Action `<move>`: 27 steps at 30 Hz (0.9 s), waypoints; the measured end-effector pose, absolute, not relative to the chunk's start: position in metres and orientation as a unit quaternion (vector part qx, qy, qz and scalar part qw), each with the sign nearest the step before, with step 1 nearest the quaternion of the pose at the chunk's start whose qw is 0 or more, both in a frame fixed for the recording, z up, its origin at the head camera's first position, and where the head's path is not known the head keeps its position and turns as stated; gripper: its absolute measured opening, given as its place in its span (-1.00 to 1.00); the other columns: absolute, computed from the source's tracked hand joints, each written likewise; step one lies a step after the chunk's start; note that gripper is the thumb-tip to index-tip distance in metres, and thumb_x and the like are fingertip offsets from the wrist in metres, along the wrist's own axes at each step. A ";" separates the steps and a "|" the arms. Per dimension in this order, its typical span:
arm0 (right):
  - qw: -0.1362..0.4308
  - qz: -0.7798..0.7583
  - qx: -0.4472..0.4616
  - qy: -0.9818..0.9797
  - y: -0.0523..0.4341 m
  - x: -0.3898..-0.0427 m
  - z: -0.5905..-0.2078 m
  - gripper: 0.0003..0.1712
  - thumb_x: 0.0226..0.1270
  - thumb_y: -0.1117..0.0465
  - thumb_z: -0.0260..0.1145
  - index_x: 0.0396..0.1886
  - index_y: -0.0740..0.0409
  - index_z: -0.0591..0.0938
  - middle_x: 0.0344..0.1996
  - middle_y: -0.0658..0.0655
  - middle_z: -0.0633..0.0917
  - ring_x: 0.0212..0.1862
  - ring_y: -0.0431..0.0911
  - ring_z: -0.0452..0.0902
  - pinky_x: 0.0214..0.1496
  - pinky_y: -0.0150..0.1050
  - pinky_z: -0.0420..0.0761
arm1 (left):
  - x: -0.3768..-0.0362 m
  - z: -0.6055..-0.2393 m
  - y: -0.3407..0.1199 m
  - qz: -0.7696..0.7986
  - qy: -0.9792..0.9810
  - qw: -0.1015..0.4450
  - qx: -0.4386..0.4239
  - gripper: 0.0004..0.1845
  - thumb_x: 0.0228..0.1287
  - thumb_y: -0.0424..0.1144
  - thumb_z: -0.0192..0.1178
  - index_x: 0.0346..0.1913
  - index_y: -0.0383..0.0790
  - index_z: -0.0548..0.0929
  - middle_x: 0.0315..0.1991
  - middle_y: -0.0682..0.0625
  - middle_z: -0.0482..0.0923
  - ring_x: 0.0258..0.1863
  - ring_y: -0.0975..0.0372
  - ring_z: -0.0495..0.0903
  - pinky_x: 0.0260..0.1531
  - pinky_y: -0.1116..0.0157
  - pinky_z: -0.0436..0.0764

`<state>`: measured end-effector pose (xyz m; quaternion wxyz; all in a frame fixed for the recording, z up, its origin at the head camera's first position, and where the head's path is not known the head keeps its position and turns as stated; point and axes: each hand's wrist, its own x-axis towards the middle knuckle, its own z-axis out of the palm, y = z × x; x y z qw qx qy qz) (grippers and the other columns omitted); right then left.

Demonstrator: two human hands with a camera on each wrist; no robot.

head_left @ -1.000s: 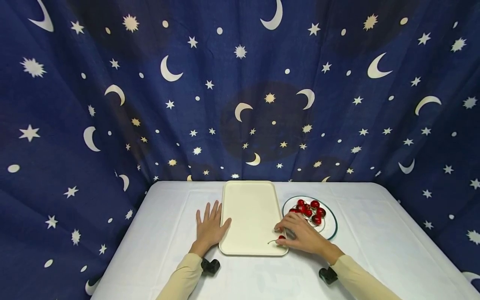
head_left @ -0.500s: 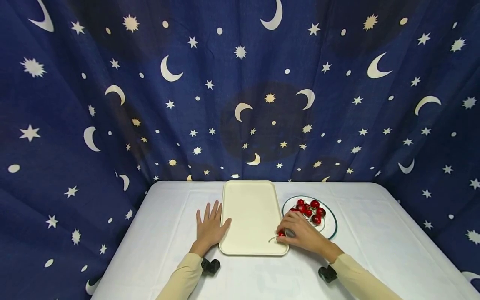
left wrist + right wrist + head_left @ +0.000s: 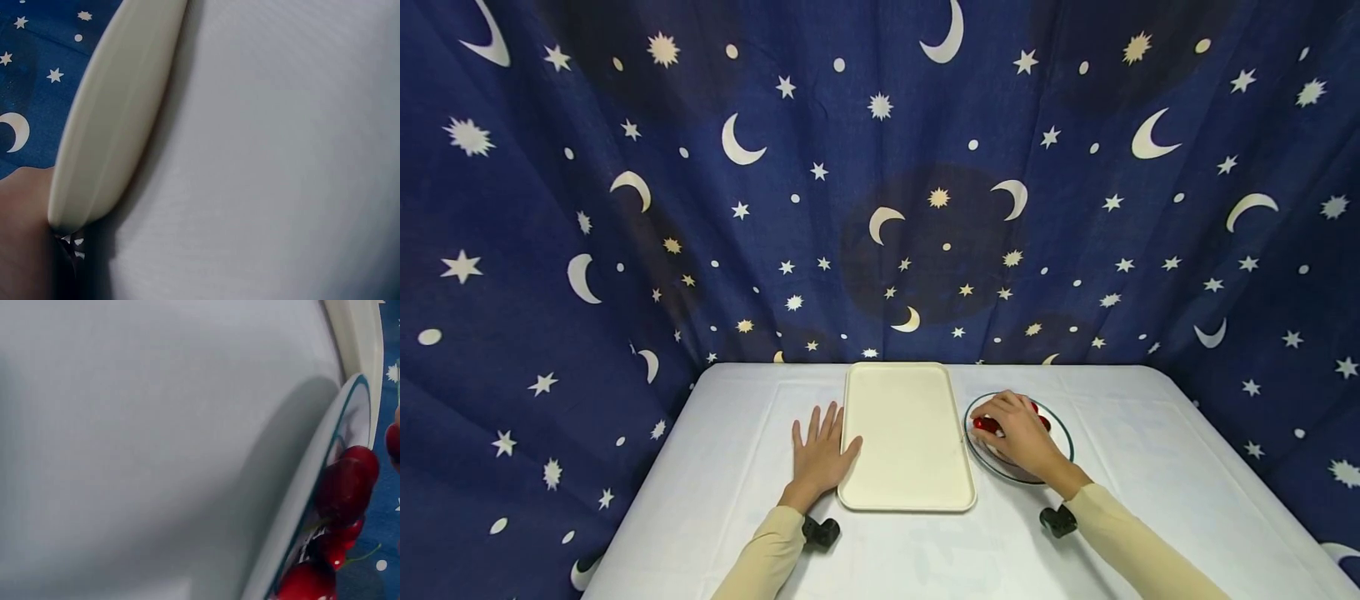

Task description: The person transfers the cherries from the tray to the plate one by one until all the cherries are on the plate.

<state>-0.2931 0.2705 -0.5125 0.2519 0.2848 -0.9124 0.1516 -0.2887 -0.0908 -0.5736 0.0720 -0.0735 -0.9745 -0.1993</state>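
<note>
My left hand lies with spread fingers on the white cloth, its thumb over the left rim of a cream rectangular tray. In the left wrist view the tray's side rises beside part of the hand. Over the glass plate at the tray's right, my right hand pinches a cherry, seen at the right edge of the right wrist view. More cherries with green stems lie on the plate below; from the head view the hand hides most of them.
White cloth covers the table. A dark blue curtain with moons and stars hangs behind and at both sides. Black wrist cameras sit at each wrist. Tray and plate stand close side by side.
The right hand took hold of the cherry at the tray's lower right corner and moved it up and right, over the plate. The left hand has stayed in place.
</note>
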 end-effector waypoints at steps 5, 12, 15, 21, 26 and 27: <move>0.234 0.149 0.266 -0.923 0.272 -0.295 -0.518 -0.68 0.05 0.18 0.65 -0.17 0.02 0.77 -0.23 0.01 0.82 -0.03 -0.01 0.58 0.18 0.12 0.47 | -0.287 -0.569 -0.090 -0.196 -0.976 0.060 -0.070 -0.17 0.51 0.29 -0.14 0.65 -0.12 0.11 0.69 -0.04 0.02 0.71 -0.08 -0.10 0.60 -0.28 -0.27; 0.217 0.145 0.253 -0.932 0.270 -0.294 -0.524 -0.75 0.10 0.18 0.62 -0.21 -0.01 0.78 -0.23 -0.06 0.82 -0.01 -0.03 0.57 0.06 0.04 0.47 | -0.284 -0.565 -0.089 -0.209 -0.973 0.062 -0.073 -0.20 0.50 0.21 -0.03 0.61 -0.18 0.20 0.67 -0.09 0.11 0.68 -0.13 -0.03 0.58 -0.32 -0.21; 0.213 0.146 0.242 -0.935 0.270 -0.290 -0.527 -0.80 0.15 0.17 0.60 -0.23 -0.03 0.78 -0.25 -0.06 0.82 -0.02 -0.04 0.56 -0.01 -0.01 0.46 | -0.283 -0.568 -0.088 -0.201 -0.975 0.057 -0.072 -0.18 0.50 0.25 -0.07 0.63 -0.16 0.16 0.68 -0.07 0.07 0.69 -0.11 -0.06 0.59 -0.30 -0.23; 0.217 0.158 0.230 -0.936 0.268 -0.287 -0.524 -0.87 0.28 0.16 0.50 -0.19 0.01 0.78 -0.20 0.01 0.82 0.01 0.01 0.59 0.01 0.04 0.49 | -0.284 -0.568 -0.087 -0.205 -0.974 0.052 -0.076 -0.17 0.51 0.25 -0.07 0.64 -0.18 0.14 0.68 -0.08 0.05 0.70 -0.11 -0.08 0.59 -0.30 -0.26; 0.240 0.163 0.239 -0.927 0.266 -0.288 -0.518 -0.88 0.29 0.25 0.45 -0.18 0.05 0.77 -0.14 0.08 0.82 0.02 0.05 0.59 0.04 0.09 0.49 | -0.284 -0.563 -0.088 -0.209 -0.974 0.052 -0.074 -0.16 0.52 0.22 -0.06 0.63 -0.26 0.13 0.68 -0.11 0.05 0.70 -0.11 -0.08 0.59 -0.30 -0.26; 0.247 0.167 0.243 -0.923 0.266 -0.288 -0.516 -0.86 0.28 0.28 0.45 -0.18 0.06 0.76 -0.13 0.10 0.81 0.02 0.07 0.60 0.04 0.10 0.49 | -0.284 -0.563 -0.089 -0.208 -0.974 0.050 -0.073 -0.16 0.52 0.22 -0.06 0.63 -0.25 0.12 0.68 -0.11 0.04 0.70 -0.11 -0.09 0.60 -0.29 -0.27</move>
